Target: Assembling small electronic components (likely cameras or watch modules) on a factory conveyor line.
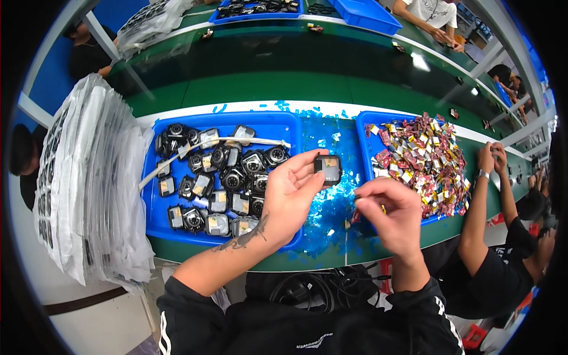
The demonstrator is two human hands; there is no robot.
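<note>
The left hand (290, 198) is raised over the near edge of the worktop (248, 89), palm turned up, and pinches a small dark square device (327, 169) between thumb and fingertips. The device sits upright in that grip, above the gap between the two blue trays. The right hand (387, 213) is just right of it and slightly nearer, fingers curled together with the tips pinched; something small may be between them, but it is too blurred to tell. The two hands are near each other without touching.

Under and between them lies a heap of shiny blue film scraps (328, 207), spread across the green surface up to the far white edge strip.

To the left, a shallow blue tray (272, 121) holds many more dark square devices (222, 183) lying loosely, with a pale strip (236, 142) lying across the far part of them. To the right, another blue tray (367, 121) is piled with small red and yellow packets (423, 157).

At the far left stands a tall stack of clear bagged packs (89, 177). A coil of black cable (319, 287) lies in the person's lap, below the worktop edge. On the right, another person's hands (492, 158) are at the same worktop, and farther trays (364, 13) sit beyond.
</note>
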